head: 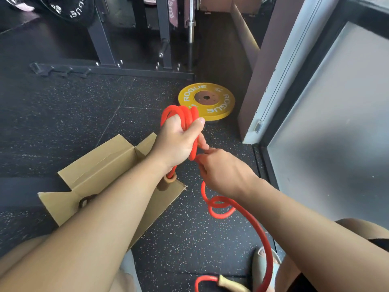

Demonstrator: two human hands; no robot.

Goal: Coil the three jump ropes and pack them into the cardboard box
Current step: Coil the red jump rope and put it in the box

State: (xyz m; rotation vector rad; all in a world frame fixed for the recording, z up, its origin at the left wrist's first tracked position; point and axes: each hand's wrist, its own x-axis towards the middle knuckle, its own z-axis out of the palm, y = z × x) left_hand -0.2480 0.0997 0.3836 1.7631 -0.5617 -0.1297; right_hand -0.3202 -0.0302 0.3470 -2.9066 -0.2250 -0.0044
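Nearby the cardboard box [101,165], left grip [176,142] clutches red rope coils [181,113]; right grip [225,169] pinches the trailing strand [252,220].

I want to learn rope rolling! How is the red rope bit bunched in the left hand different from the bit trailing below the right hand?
The bunched part is wound in several tight loops; the trailing part is one strand with a loose curl. The left hand grips the bunched part; the trailing part runs down from the right hand toward a wooden handle. Both are bright red.
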